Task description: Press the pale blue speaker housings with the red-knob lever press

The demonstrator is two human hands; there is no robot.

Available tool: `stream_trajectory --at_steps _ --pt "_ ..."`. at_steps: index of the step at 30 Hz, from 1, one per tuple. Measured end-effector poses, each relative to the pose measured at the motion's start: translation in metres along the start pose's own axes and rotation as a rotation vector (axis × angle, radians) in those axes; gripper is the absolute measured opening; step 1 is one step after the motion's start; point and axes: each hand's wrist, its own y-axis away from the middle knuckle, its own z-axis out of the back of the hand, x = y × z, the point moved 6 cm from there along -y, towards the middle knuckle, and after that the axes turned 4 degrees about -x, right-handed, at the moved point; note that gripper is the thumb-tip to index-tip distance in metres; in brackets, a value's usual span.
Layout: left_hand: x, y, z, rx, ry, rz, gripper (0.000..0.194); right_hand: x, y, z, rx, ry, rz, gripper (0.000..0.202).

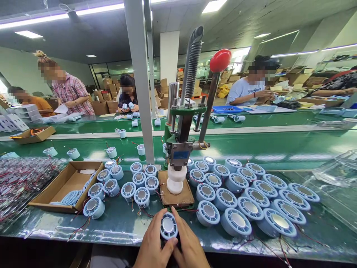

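Observation:
A round light-blue plastic housing (169, 225), with a silver disc in the middle of its slotted face, is gripped at the table's front edge. My left hand (155, 238) wraps its left side and my right hand (187, 240) its right, both thumbs at the near rim. Just beyond my fingertips stands a hand press (180, 149) with a red-knobbed lever (220, 60). Its white upper pad hangs over a white round base (175, 186) on a brown board (178, 200). Similar blue housings (235, 221) with thin wires stand in rows to the right, and more (141, 197) to the left.
On the left, a cardboard tray (52, 175) holds light-blue rings (69, 198), beside a heap of wired parts (25, 182). A green conveyor belt (251, 139) runs behind the press, past a grey upright post (141, 82). Several people work across the belt.

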Motion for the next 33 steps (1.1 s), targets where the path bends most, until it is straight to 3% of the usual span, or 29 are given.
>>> stream_trajectory --at_steps 6,13,15,17,19,23,25,27,29,33 --pt "0.001 -0.002 0.001 0.135 -0.046 0.015 0.066 0.004 -0.006 0.009 0.083 -0.119 -0.088 0.087" --pt "0.005 -0.002 0.0 0.078 -0.095 0.01 0.062 0.008 -0.015 0.009 0.275 -0.157 -0.22 0.088" --pt "0.007 -0.002 -0.003 0.073 -0.104 -0.019 0.063 0.013 -0.019 0.02 0.384 -0.087 -0.22 0.087" --pt "0.009 -0.002 -0.004 0.047 -0.105 -0.041 0.062 0.029 -0.032 0.051 0.452 0.004 -0.129 0.082" --pt "0.009 -0.004 -0.003 -0.018 -0.102 -0.034 0.061 0.056 -0.065 0.107 0.325 0.115 0.031 0.073" --pt "0.004 -0.006 0.002 -0.143 -0.094 0.015 0.061 0.123 -0.173 0.26 -0.384 0.318 0.308 0.055" --pt "0.0 -0.004 0.003 -0.169 -0.078 0.047 0.063 0.141 -0.232 0.313 -0.644 0.306 0.313 0.053" --pt "-0.007 -0.002 0.005 -0.168 -0.055 0.081 0.065 0.141 -0.287 0.334 -0.683 0.164 0.231 0.035" --pt "-0.019 -0.004 0.012 -0.163 -0.032 0.084 0.067 0.133 -0.325 0.33 -0.603 -0.05 0.171 0.025" --pt "-0.048 -0.04 0.055 -0.284 0.008 0.097 0.066 0.118 -0.342 0.313 -0.573 -0.33 0.236 0.036"
